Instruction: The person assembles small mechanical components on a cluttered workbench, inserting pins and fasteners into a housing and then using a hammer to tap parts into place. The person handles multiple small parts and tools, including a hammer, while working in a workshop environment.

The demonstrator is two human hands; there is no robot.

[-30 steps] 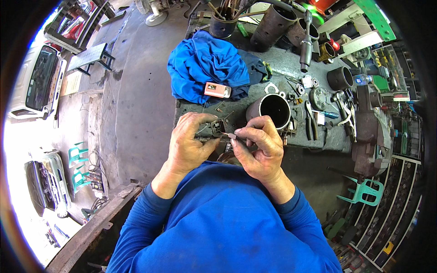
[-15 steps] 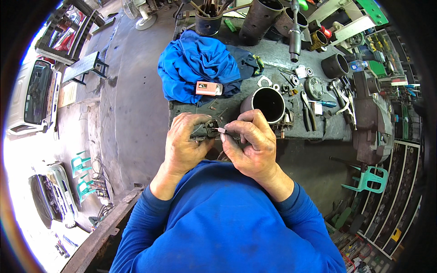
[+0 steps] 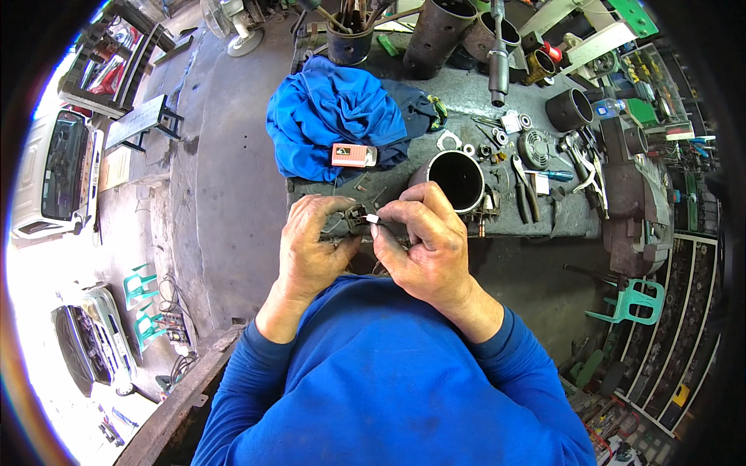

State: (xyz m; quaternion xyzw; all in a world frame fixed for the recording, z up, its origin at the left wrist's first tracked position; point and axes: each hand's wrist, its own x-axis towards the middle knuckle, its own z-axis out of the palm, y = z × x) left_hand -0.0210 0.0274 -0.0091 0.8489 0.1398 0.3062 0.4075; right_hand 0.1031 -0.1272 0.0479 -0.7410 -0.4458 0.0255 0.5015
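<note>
In front of my chest, above the bench's near edge, my left hand [image 3: 315,237] grips a small dark bracket-like part [image 3: 357,217] between thumb and fingertips. A small pale grey block [image 3: 372,219], which looks like a carbon brush, is pinched by the thumb and forefinger of my right hand [image 3: 427,241]. The block's end is right at the dark part; whether it sits inside I cannot tell. Just beyond my right hand stands an open metal cylinder [image 3: 457,177]. A small red-and-white box [image 3: 353,156] lies on a blue cloth [image 3: 326,109] beyond my left hand.
On the workbench [image 3: 435,142] to the right are pliers [image 3: 525,190], a round vented metal cover [image 3: 535,147], washers and small parts. Dark metal cylinders [image 3: 439,35] and a tool can [image 3: 349,45] stand at the back. A green stool [image 3: 633,301] is at the lower right.
The pale block has turned a little and shifted slightly left against the dark part. Both hands keep their grips, and the whole view has moved slightly.
</note>
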